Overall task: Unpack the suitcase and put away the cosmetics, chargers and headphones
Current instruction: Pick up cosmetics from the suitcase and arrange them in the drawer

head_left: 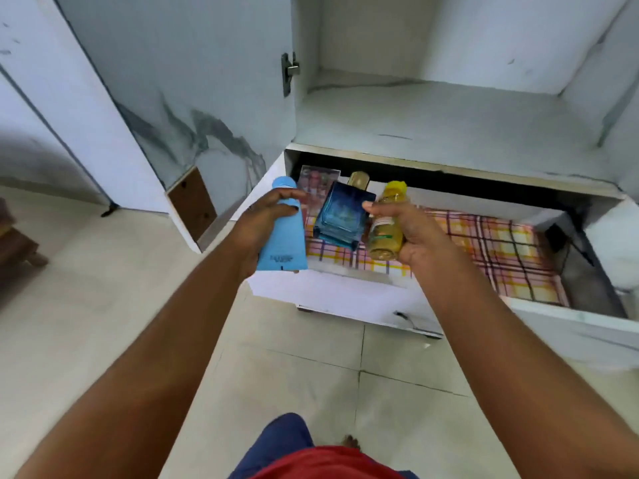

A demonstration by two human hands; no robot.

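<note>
Blue plastic fills our left hand (266,223), which grips a pale blue squeeze tube (281,233), while our right hand (404,229) clasps a square dark blue glass perfume bottle with a gold cap (342,216) and a round yellow bottle with a yellow cap (387,226) together. We hold all three just above the open white drawer (345,295) lined with checked paper (491,250), so we judge the cosmetics are mid-stowing; next we should lower them and set each down inside.
</note>
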